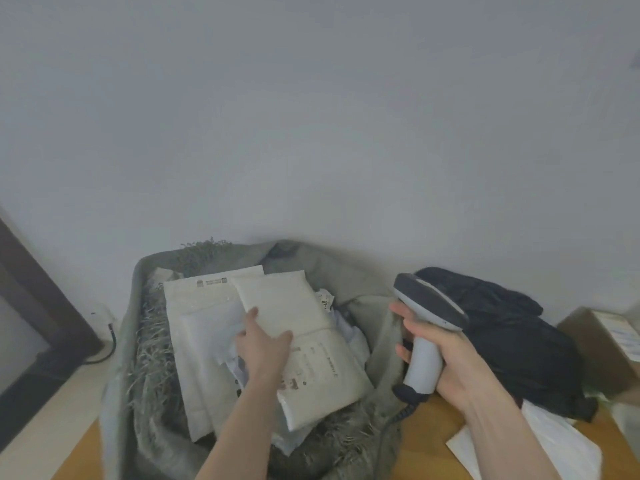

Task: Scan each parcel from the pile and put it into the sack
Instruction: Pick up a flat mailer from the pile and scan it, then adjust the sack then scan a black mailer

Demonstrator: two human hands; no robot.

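A grey woven sack [145, 341] stood open against the pale wall, its mouth wide and its cut edges frayed into loose fibres along the rim and down the left side. Inside it lay several flat parcels, stacked and overlapping. The topmost padded mailer [294, 327] was a cream-white bubble envelope, long and slightly puffed, lying tilted with its far end toward the wall and its near end toward the person; small dark printing and a reddish mark showed on its lower half, too blurred to read. Beneath it and to the left lay a second white mailer [194, 306] with a row of small printed logos along its top edge, and crumpled white plastic wrapping showed between them.

To the right of the sack, on the wooden table [426, 431], a crumpled black plastic bag [512, 341] lay heaped, with a white poly mailer [554, 441] flat just in front of it and a brown cardboard box [595, 341] bearing a label at the far right edge.

The left hand [265, 344] rested on the topmost padded mailer inside the sack, fingers straight and spread, thumb out to the side, pressing flat without curling round it.

The right hand [446, 355] gripped the handle of a grey-and-white barcode scanner [424, 317], fingers wrapped round it, its head raised above the sack's right rim and a coiled cable hanging from its base.
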